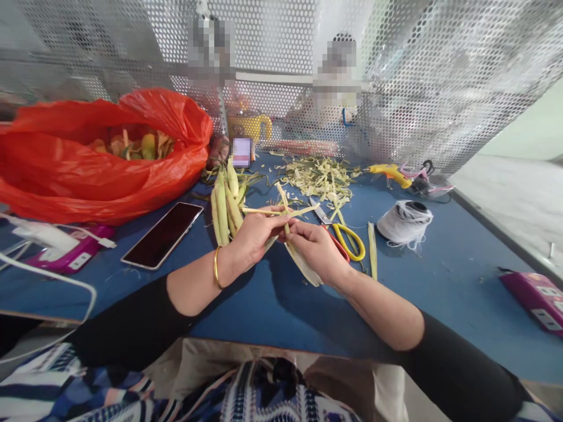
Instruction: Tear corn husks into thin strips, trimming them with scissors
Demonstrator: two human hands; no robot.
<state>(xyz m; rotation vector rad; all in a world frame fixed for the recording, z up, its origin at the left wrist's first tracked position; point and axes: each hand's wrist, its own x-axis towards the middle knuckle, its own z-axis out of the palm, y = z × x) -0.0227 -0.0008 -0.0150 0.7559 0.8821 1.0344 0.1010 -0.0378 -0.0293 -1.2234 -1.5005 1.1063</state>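
Observation:
Both hands meet over the blue table, fingers closed around pale strips of corn husk. My left hand pinches the strips where they cross, with thin ends sticking out left, up and right. Close beside it, my right hand grips the wider husk piece, which hangs down toward me. Scissors with red and yellow handles lie just beyond my right hand. To the left of my hands rests a bundle of whole husks. One loose husk strip lies right of the scissors.
A heap of husk scraps lies at the back. On the left are a red plastic bag, a phone and a purple power strip. On the right stand a white thread spool, a yellow glue gun and another purple block. Perforated metal panels rise behind.

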